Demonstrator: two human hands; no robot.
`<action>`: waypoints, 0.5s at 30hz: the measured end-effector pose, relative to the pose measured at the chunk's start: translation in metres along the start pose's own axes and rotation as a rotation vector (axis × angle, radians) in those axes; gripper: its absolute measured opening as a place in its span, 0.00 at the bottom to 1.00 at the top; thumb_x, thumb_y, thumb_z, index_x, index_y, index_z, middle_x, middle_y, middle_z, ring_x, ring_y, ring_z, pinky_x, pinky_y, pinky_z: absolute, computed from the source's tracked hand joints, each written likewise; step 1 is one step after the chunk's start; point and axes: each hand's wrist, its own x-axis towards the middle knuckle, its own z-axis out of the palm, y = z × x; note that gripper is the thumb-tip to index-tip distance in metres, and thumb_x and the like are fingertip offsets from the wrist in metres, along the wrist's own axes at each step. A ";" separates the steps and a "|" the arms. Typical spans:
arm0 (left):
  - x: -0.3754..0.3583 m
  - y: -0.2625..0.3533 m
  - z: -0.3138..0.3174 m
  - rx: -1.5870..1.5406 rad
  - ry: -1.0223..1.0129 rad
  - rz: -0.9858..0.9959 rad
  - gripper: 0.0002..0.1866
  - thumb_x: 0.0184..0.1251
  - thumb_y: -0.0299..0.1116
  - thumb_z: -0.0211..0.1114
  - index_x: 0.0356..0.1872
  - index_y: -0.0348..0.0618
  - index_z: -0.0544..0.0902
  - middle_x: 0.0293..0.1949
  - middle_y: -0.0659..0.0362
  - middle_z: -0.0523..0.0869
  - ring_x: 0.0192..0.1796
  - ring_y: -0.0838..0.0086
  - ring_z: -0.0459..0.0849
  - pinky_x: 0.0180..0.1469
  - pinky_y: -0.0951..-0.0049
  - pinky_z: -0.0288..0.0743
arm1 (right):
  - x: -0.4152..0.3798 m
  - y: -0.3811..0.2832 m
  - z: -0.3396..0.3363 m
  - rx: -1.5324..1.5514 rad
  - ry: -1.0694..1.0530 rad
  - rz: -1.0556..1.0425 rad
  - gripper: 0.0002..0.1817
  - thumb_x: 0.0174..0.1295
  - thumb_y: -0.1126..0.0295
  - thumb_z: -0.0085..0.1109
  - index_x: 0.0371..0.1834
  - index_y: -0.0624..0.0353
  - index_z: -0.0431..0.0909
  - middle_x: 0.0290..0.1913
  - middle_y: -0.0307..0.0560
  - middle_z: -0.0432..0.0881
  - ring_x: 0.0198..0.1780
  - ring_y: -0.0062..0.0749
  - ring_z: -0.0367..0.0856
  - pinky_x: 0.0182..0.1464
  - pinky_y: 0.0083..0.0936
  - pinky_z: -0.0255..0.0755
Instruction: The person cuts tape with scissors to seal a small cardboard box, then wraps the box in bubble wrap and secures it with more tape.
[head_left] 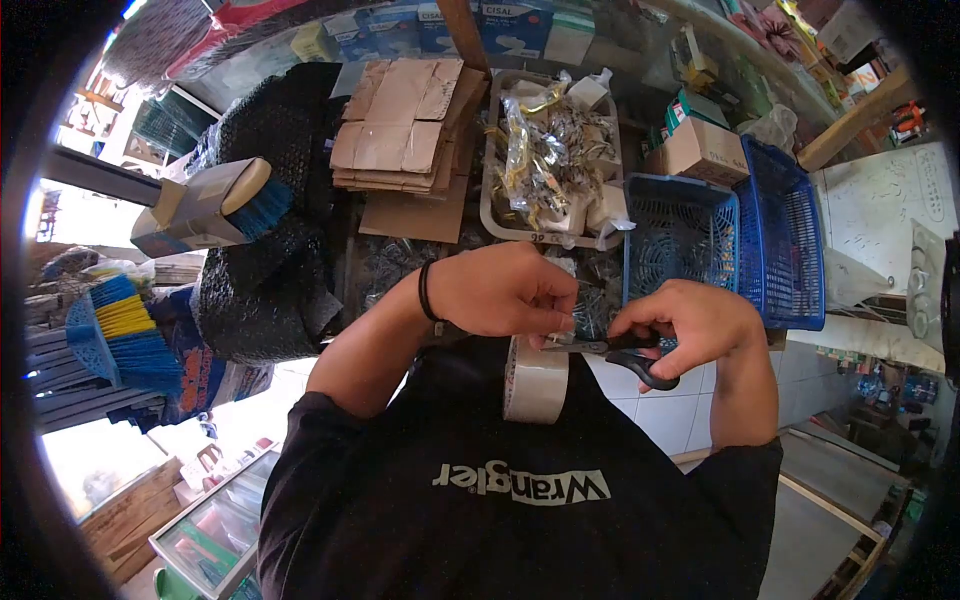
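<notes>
My left hand (pixel 500 290), with a black band on its wrist, is closed in a pinch at the top of a roll of packing tape (pixel 535 390). The wide, pale roll sits upright against the front of my black shirt. In my right hand (pixel 700 325) is a pair of scissors (pixel 645 366) with black handles, my fingers through the loops. Its blades point left and reach the tape just under my left fingertips. How far apart the blades are is hard to make out.
Beyond my hands stand a stack of flattened cardboard boxes (pixel 395 130), a tray (pixel 555 239) of bagged metal parts, and blue plastic baskets (pixel 785 230). Black bubble wrap (pixel 260 310) and a blue-bristled brush (pixel 260 205) are at left. A glass-topped case (pixel 215 520) stands lower left.
</notes>
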 end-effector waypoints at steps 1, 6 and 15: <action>0.000 0.000 0.000 -0.001 0.005 0.006 0.10 0.65 0.34 0.61 0.28 0.38 0.79 0.21 0.58 0.85 0.28 0.76 0.87 0.28 0.76 0.74 | 0.000 0.001 0.001 0.006 -0.001 0.004 0.34 0.38 0.52 0.71 0.48 0.62 0.79 0.26 0.45 0.79 0.27 0.32 0.77 0.29 0.27 0.68; 0.000 -0.002 0.001 -0.010 0.010 0.030 0.10 0.65 0.34 0.61 0.28 0.38 0.79 0.21 0.58 0.85 0.27 0.76 0.86 0.27 0.76 0.74 | -0.003 -0.001 0.000 0.008 -0.009 0.021 0.33 0.39 0.53 0.71 0.48 0.62 0.79 0.24 0.44 0.79 0.26 0.30 0.77 0.28 0.26 0.67; 0.000 0.001 0.002 0.094 0.022 0.021 0.10 0.65 0.34 0.61 0.28 0.39 0.79 0.19 0.58 0.83 0.24 0.74 0.83 0.27 0.73 0.71 | -0.002 0.000 0.000 0.054 -0.008 0.005 0.30 0.41 0.57 0.69 0.48 0.61 0.79 0.26 0.44 0.81 0.26 0.28 0.77 0.29 0.25 0.67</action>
